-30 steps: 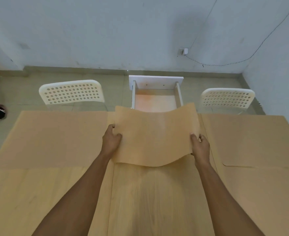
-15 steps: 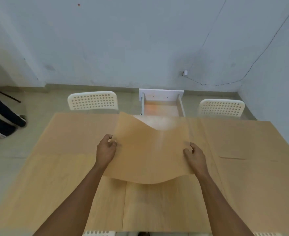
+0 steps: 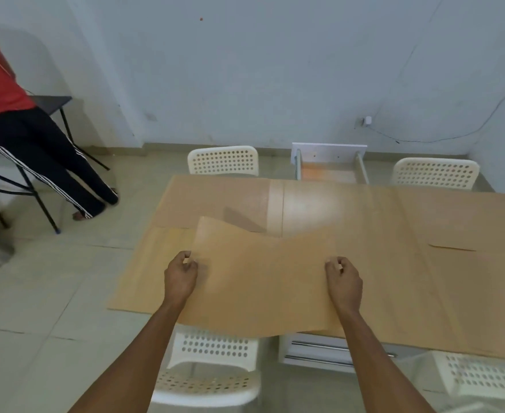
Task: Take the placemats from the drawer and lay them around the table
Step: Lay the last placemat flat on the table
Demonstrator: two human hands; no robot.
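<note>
Tan placemat (image 3: 263, 281): sagging in mid-air over the near edge of the wooden table (image 3: 394, 222). Left hand (image 3: 180, 278) and right hand (image 3: 344, 281) are pinching its side edges, fingers curled. White drawer (image 3: 330, 171) is standing open beyond the far edge.

place: plain dining room | cues: wooden table (image 3: 394, 234), white perforated chairs (image 3: 223, 160), tiled floor (image 3: 51, 293), bare wall (image 3: 275, 70)

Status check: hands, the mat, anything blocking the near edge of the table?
Left hand and right hand both pinch the held placemat, sagging over the table near edge. Two placemats already laid far side. Near chair below; nothing blocking.
</note>
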